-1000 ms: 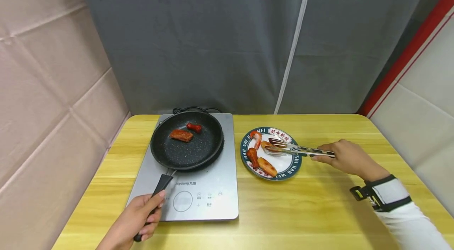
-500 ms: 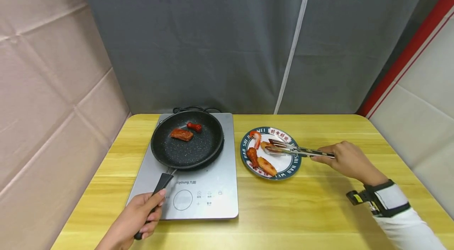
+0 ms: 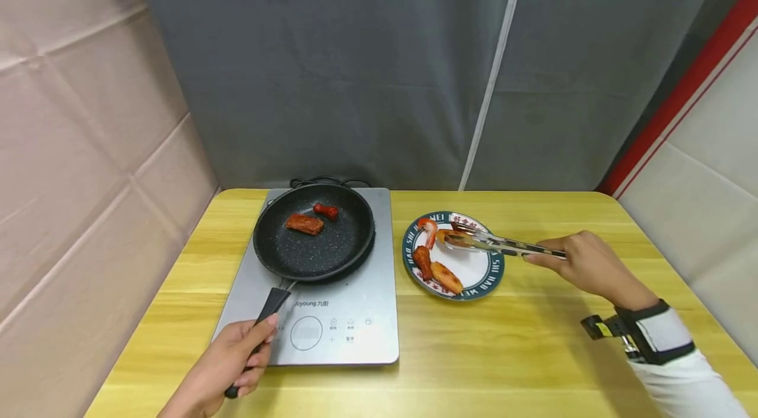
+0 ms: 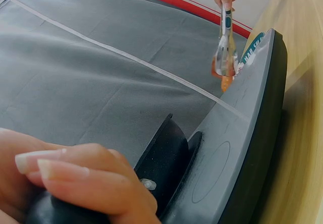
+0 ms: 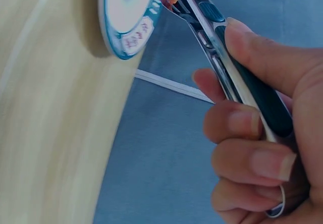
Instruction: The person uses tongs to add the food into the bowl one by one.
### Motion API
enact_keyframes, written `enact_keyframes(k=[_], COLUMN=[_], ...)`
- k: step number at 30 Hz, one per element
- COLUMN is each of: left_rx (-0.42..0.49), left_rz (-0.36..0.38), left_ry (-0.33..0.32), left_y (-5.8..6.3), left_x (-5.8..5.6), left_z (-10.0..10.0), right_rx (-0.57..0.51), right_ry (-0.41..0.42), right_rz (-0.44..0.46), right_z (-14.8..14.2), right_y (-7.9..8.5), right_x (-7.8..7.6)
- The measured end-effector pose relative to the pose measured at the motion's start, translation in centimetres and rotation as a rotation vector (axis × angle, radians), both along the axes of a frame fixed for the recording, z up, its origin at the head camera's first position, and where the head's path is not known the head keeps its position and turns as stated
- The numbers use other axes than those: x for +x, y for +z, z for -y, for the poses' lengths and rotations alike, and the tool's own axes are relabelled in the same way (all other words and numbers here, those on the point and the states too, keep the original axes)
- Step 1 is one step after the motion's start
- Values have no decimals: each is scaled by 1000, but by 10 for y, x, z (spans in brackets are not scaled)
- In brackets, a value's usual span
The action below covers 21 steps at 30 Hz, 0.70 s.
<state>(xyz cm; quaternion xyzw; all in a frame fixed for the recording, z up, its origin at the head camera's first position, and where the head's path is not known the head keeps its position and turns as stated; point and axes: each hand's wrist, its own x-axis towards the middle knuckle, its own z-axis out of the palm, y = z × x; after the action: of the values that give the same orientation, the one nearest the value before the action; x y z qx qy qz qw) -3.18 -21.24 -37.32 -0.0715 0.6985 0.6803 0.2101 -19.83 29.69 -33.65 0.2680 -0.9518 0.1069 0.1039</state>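
My left hand (image 3: 237, 355) grips the black handle (image 3: 272, 305) of a frying pan (image 3: 310, 253) on the left. In the pan lie a reddish-brown slab of meat (image 3: 304, 224) and a small red drumstick (image 3: 326, 210). On the right, my right hand (image 3: 586, 265) holds metal tongs (image 3: 512, 247) around the grips, fingers curled in the right wrist view. The tongs' ends close around a golden-brown food piece (image 3: 445, 235) at the plate (image 3: 491, 280), partly hidden by them. A shrimp (image 3: 428, 227), a brown drumstick (image 3: 422, 260) and another golden-brown piece (image 3: 447, 277) lie on the plate.
The pan stands on a silver induction cooktop (image 3: 370, 349), its black cable (image 3: 328, 181) behind. Plate and cooktop share a yellow wooden table (image 3: 474, 359). A grey curtain (image 3: 343, 76) hangs behind, with a pale padded wall (image 3: 89, 174) on the left.
The tongs have drawn together on the golden-brown piece and risen slightly toward the plate's far side. The left hand keeps its grip on the pan handle.
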Motion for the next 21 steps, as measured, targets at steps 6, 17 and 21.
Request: enact_keyframes(k=[6, 17, 21], left_rx=[4, -2, 4], left_rz=[-7, -8, -5], left_ry=[-6, -5, -12], left_y=[0, 0, 0], left_x=[0, -1, 0], left_z=[0, 0, 0], right_rx=[-33, -12, -29], right_ry=[32, 134, 168], right_rz=[-74, -119, -135], right_z=[7, 49, 66], right_y=[16, 50, 57], right_x=[2, 8, 7])
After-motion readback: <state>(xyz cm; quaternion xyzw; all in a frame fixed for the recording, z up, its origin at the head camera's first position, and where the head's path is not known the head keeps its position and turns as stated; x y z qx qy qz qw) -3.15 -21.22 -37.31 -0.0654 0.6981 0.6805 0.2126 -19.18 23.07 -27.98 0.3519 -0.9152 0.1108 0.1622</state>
